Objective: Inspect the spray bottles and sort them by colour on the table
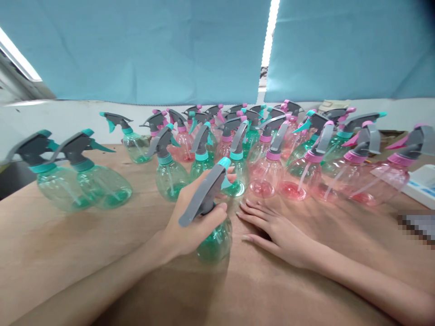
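My left hand (190,222) is wrapped round the neck of a green spray bottle (215,242) with a grey trigger head and teal nozzle. The nozzle points away from me, and part of the bottle's neck is hidden by my fingers. To its right, my right hand (278,231) lies flat on the wooden table (258,290), fingers stretched out and holding nothing. Just beyond its fingertips stand a pink spray bottle (265,179) and a green-collared spray bottle (238,170).
Several more green and pink spray bottles crowd the back of the table. Two green spray bottles (105,185) stand at the left. A white box-like object (421,183) and a pixelated item (419,226) lie at the right edge. Blue curtains (152,50) hang behind.
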The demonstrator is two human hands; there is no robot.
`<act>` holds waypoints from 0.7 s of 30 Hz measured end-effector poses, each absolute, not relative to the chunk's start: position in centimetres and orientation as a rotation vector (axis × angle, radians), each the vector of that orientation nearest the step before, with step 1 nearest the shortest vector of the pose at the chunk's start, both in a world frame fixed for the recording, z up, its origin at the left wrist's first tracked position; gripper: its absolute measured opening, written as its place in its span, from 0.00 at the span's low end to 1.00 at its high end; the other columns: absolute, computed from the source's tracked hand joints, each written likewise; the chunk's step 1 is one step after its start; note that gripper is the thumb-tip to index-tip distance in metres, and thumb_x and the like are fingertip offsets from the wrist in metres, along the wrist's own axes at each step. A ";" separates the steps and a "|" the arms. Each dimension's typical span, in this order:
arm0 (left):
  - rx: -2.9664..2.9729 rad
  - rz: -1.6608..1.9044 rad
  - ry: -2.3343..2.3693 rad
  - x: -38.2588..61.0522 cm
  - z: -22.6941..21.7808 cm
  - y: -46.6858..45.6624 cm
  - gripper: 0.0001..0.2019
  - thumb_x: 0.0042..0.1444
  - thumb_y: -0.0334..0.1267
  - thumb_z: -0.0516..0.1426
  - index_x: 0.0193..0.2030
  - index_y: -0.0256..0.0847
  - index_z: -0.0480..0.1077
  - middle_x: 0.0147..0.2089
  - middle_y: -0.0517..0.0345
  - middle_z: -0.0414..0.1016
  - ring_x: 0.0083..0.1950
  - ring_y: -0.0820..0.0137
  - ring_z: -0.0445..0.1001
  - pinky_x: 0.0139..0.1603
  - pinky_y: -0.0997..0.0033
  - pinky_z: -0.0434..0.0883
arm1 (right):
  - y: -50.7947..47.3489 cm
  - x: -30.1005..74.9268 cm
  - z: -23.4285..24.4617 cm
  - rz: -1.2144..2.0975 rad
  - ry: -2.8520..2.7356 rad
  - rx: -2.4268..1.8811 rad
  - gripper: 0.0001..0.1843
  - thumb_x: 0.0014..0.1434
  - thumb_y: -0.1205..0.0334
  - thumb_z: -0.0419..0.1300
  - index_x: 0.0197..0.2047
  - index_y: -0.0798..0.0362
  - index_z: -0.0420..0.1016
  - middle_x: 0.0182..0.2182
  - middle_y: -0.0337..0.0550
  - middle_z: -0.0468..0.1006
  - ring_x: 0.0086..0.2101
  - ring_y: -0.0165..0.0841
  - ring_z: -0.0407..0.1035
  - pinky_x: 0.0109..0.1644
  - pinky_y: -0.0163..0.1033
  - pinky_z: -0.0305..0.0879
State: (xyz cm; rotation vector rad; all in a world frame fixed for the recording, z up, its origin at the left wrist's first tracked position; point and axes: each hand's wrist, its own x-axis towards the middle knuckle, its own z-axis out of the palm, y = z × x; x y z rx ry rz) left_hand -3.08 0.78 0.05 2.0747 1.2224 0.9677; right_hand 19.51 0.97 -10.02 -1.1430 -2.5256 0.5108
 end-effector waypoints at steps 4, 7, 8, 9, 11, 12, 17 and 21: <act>1.973 0.977 1.160 -2.7 0.5 0.7 0.23 0.49 0.32 0.53 0.55 0.44 0.67 0.22 0.70 0.59 0.21 0.73 0.60 0.42 0.66 0.75 | 1.0 19.6 -10.0 0.523 -2.518 -1.133 0.31 0.67 0.43 0.50 0.68 0.47 0.59 0.66 0.46 0.60 0.66 0.45 0.51 0.68 0.58 0.49; 1.982 0.996 1.159 -2.6 0.8 0.7 0.21 0.49 0.31 0.53 0.52 0.45 0.68 0.25 0.68 0.62 0.22 0.73 0.60 0.40 0.67 0.75 | 1.0 19.6 -10.0 0.527 -2.538 -1.153 0.31 0.67 0.43 0.49 0.68 0.48 0.59 0.67 0.46 0.59 0.66 0.45 0.50 0.68 0.57 0.48; 1.996 1.000 1.164 -2.6 0.9 0.7 0.21 0.48 0.30 0.53 0.50 0.45 0.69 0.25 0.67 0.61 0.23 0.73 0.61 0.38 0.67 0.74 | 1.0 19.6 -10.0 0.526 -2.545 -1.158 0.31 0.68 0.43 0.48 0.68 0.48 0.59 0.67 0.45 0.59 0.66 0.44 0.50 0.69 0.57 0.48; 2.009 0.998 1.171 -2.7 1.0 0.7 0.20 0.48 0.30 0.53 0.49 0.45 0.69 0.25 0.67 0.60 0.23 0.72 0.61 0.36 0.68 0.73 | 1.0 19.6 -10.0 0.525 -2.550 -1.162 0.31 0.68 0.43 0.48 0.68 0.49 0.59 0.67 0.45 0.59 0.66 0.44 0.50 0.68 0.57 0.48; 2.036 0.989 1.186 -2.8 1.0 0.8 0.17 0.48 0.29 0.52 0.45 0.45 0.68 0.24 0.67 0.58 0.24 0.71 0.59 0.31 0.69 0.68 | 1.0 19.6 -10.0 0.523 -2.550 -1.163 0.31 0.68 0.43 0.48 0.68 0.49 0.59 0.67 0.45 0.58 0.66 0.44 0.50 0.68 0.58 0.49; 2.051 0.990 1.193 -2.9 1.0 0.8 0.14 0.47 0.29 0.52 0.42 0.44 0.67 0.25 0.67 0.57 0.24 0.71 0.59 0.30 0.69 0.66 | 1.0 19.6 -10.0 0.522 -2.547 -1.162 0.31 0.68 0.43 0.49 0.68 0.49 0.59 0.67 0.45 0.59 0.66 0.44 0.50 0.68 0.58 0.48; 2.080 0.968 1.194 -3.0 1.1 0.8 0.08 0.47 0.30 0.51 0.35 0.44 0.64 0.23 0.67 0.55 0.26 0.70 0.61 0.28 0.68 0.60 | 1.0 19.6 -10.1 0.518 -2.535 -1.145 0.31 0.67 0.43 0.49 0.68 0.48 0.59 0.67 0.45 0.59 0.66 0.44 0.50 0.68 0.57 0.49; 2.004 0.921 1.169 -3.0 1.3 0.7 0.07 0.47 0.30 0.51 0.34 0.44 0.62 0.26 0.66 0.63 0.26 0.70 0.63 0.28 0.69 0.60 | 1.0 19.6 -10.1 0.528 -2.521 -1.134 0.31 0.67 0.44 0.50 0.68 0.48 0.59 0.67 0.46 0.59 0.66 0.45 0.51 0.68 0.58 0.49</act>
